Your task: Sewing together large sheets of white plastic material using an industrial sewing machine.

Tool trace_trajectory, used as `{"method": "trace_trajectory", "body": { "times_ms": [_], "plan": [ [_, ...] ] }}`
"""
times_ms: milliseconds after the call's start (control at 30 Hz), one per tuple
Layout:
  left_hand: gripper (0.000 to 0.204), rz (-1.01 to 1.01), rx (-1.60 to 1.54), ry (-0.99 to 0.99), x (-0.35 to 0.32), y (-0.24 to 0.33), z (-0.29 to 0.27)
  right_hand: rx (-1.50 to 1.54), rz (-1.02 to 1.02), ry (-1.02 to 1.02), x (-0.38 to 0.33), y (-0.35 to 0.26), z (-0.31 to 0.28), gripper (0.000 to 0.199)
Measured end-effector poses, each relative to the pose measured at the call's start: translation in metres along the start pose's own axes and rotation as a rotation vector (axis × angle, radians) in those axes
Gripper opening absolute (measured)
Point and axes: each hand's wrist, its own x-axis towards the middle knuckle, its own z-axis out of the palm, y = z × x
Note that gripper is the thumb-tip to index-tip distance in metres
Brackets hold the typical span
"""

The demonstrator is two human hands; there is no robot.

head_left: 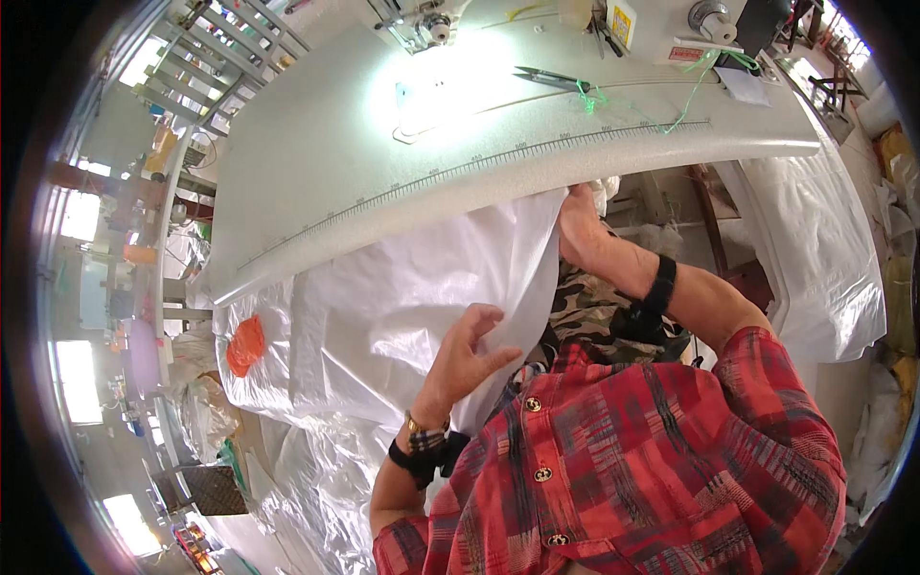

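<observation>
A large white plastic sheet (412, 297) hangs in folds from under the front edge of the sewing table (316, 163) and spreads over my lap to the left. My right hand (581, 228) is up at the table's edge, closed on the right border of the sheet; its fingertips are mostly hidden. Over the sheet's nearer part hovers my left hand (465, 364), thumb apart from slightly bent fingers, with nothing in it. Whether it touches the sheet I cannot tell.
Brightly lit sewing machine parts (431, 34) stand at the table's far side. Black-handled scissors (551, 79) and tangled green thread (592, 96) lie on the tabletop. More white sheets (815, 249) hang at the right. An orange piece (246, 345) rests on the plastic at left.
</observation>
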Motion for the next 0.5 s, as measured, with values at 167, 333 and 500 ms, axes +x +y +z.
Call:
{"method": "trace_trajectory", "body": {
  "times_ms": [167, 333, 500],
  "plan": [
    [0.014, 0.241, 0.451, 0.438, -0.036, 0.068, -0.050, -0.814, -0.176, -0.321, -0.052, -0.034, 0.010, 0.013],
    [0.009, 0.393, 1.136, 1.020, -0.057, 0.126, -0.165, -1.292, -1.149, -0.718, -0.057, -0.077, -0.037, 0.015],
    [0.030, 0.401, 0.387, 1.251, -0.090, 0.202, -0.331, -1.050, -0.585, 0.240, -0.016, -0.092, -0.159, 0.033]
  ]
}}
